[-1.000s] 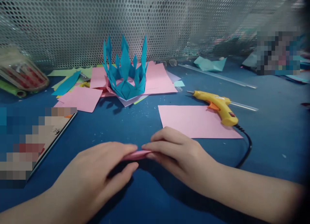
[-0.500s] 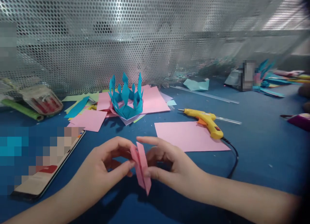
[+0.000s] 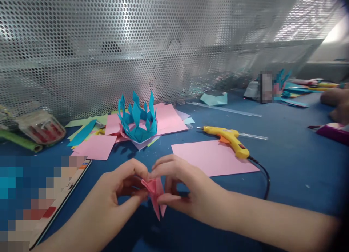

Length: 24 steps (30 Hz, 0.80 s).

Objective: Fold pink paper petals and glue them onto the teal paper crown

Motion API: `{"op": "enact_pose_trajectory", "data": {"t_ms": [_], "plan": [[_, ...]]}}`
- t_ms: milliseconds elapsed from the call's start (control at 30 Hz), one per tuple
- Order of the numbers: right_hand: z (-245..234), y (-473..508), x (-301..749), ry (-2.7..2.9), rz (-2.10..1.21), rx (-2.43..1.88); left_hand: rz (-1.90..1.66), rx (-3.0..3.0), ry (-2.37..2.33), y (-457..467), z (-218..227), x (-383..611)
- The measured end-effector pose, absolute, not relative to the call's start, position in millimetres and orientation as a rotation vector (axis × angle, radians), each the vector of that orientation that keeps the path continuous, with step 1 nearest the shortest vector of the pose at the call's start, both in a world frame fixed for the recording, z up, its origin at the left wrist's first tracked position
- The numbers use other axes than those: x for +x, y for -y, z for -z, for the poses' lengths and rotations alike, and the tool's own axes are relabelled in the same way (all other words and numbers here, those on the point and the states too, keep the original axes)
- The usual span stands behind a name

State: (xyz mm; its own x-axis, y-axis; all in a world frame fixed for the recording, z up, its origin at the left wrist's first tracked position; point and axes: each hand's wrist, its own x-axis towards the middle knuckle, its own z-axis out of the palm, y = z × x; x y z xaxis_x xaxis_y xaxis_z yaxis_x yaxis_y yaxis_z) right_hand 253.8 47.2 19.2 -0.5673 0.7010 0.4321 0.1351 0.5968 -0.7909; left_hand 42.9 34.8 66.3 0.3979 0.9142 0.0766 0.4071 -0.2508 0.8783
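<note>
A small folded pink paper (image 3: 154,194) is held up between both hands over the blue table, its lower points hanging down. My left hand (image 3: 120,194) pinches its left side with thumb and fingers. On its right side my right hand (image 3: 185,186) grips it, thumb low and fingertips at the top edge. The fingers partly cover the folds. Behind the hands stands a blue paper crown (image 3: 140,132) with pointed tips. A flat pink sheet (image 3: 196,157) lies right of it, with a yellow glue gun (image 3: 229,137) resting on its far edge.
At the left lie a phone (image 3: 62,204) with a blurred screen, a clear container (image 3: 42,127) and a green roll (image 3: 23,141). Clear glue sticks (image 3: 223,108) sit toward the back. A metal mesh panel (image 3: 163,44) rises behind; another person's hand (image 3: 338,99) is at far right.
The pink paper's upper part has spread apart, and its two lower points now show. My right index finger has curled down onto its top edge. The view has shifted slightly.
</note>
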Motion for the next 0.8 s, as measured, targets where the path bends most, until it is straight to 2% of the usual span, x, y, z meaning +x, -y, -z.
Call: {"op": "enact_pose_trajectory", "data": {"t_ms": [133, 367, 500, 800], "plan": [[-19.1, -46.0, 253.0, 2.056, -0.648, -0.576, -0.918, 2.089, -1.15, -29.2, -64.5, 44.2], [-26.6, -41.2, 252.1, 1.929, -0.588, -0.486, -1.147, 2.525, -1.19, -20.5, -58.9, 45.9], [-28.0, -40.9, 251.2, 1.912, -0.441, -0.488, -1.113, 2.685, -1.159, -17.3, -53.6, 43.2], [-24.6, -37.3, 254.2, 1.89, -0.226, -0.628, -1.2, 2.347, -1.276, -11.5, -40.3, 49.2]]}}
